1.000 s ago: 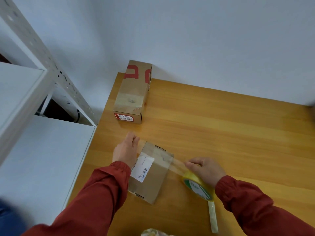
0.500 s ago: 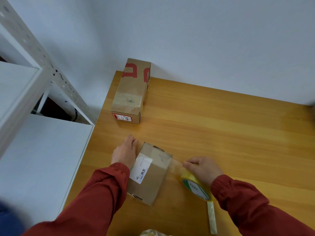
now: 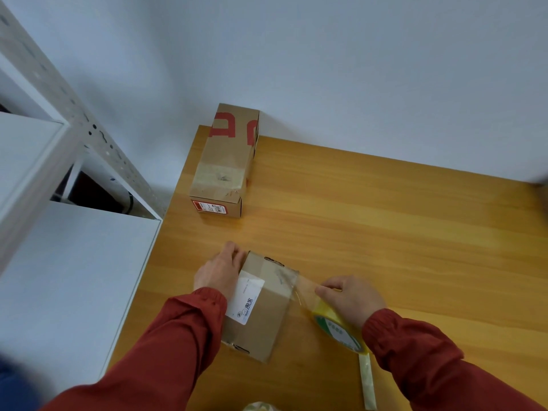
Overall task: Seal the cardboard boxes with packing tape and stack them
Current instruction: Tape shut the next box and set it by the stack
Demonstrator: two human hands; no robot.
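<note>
On the wooden tabletop (image 3: 385, 221), my left hand (image 3: 221, 272) lies flat against the small box (image 3: 261, 307), light and liable to slide, while right-hand fingers (image 3: 327, 290) pinch the tape roll (image 3: 335, 326) just beside it.

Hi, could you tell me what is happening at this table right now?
A person in red sleeves is taping shut a small cardboard box on the wooden table. The left hand presses against the box's left side, while the right hand holds a yellow roll of packing tape, with a clear strip stretched from the roll across the box's top. A longer box with red print, already taped, sits at the table's far left corner. Nothing is stacked yet.
</note>
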